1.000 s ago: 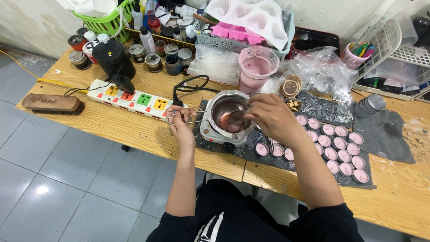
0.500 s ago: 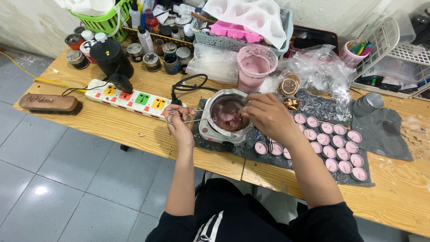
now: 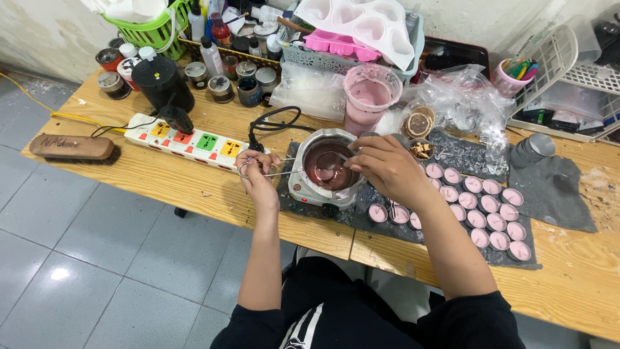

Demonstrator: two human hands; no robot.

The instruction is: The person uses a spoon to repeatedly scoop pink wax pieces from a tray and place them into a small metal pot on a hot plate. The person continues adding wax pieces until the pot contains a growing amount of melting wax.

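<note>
Left hand (image 3: 257, 173) just left of the melting pot (image 3: 328, 169), grip closed on a thin metal handle (image 3: 278, 173) running from the fingers toward the pot's rim. Right hand (image 3: 386, 167) over the pot's right edge, grip closed on a small spoon (image 3: 330, 158), bowl held above the dark pink melted wax (image 3: 323, 173). Pot between both hands, on a small white hotplate (image 3: 309, 192) near the counter's (image 3: 161, 181) front edge. Rows of filled pink tealight cups (image 3: 478, 207) right of the right wrist, on a dark mat. Multicoloured power strip (image 3: 190, 142) just behind the left hand.
</note>
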